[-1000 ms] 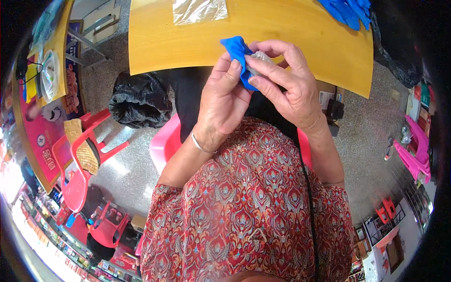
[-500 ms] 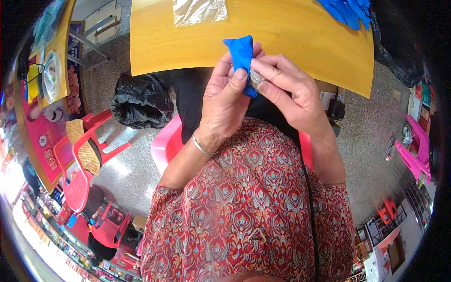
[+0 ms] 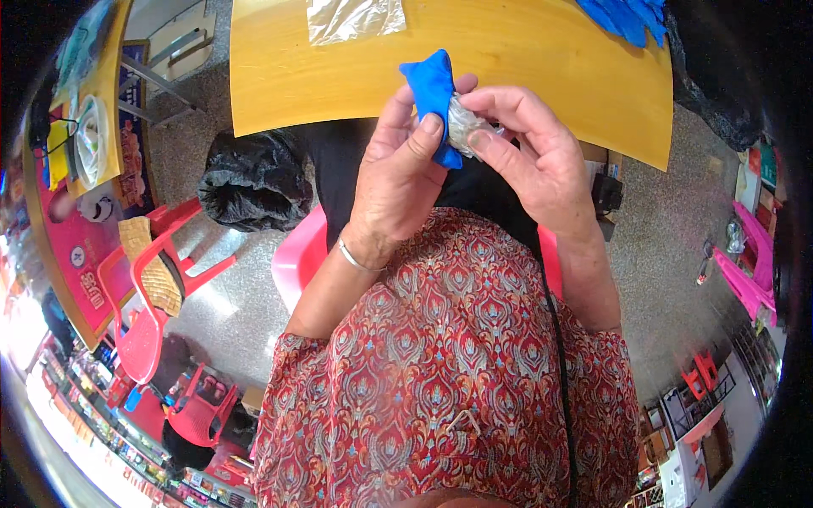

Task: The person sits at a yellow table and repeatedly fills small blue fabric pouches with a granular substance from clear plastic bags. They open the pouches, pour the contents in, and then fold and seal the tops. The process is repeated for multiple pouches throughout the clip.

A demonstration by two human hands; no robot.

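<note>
Above the near edge of the yellow table [image 3: 339, 93], my left hand [image 3: 392, 173] grips a small blue fabric piece [image 3: 432, 83] with pointed corners, thumb pressed on its front. A wad of crumpled, clear greyish plastic [image 3: 465, 127] sits against the blue piece's right side. Whether it comes out of an opening there I cannot tell. My right hand [image 3: 538, 157] pinches this wad between thumb and fingers. A flat clear plastic bag [image 3: 356, 19] lies on the table at the far side, left of the hands. Several blue fabric pieces [image 3: 627, 19] are heaped at the table's far right.
A black plastic bag [image 3: 254, 188] stands open on the floor left of my knees. Red plastic chairs [image 3: 140, 339] are farther left, and pink plastic furniture [image 3: 745, 271] is at the right. Another black bag [image 3: 716, 93] hangs by the table's right edge.
More of the crumpled plastic shows now beside the blue piece. My right fingers have shifted from the blue piece's edge onto the wad, and the blue piece is slightly higher.
</note>
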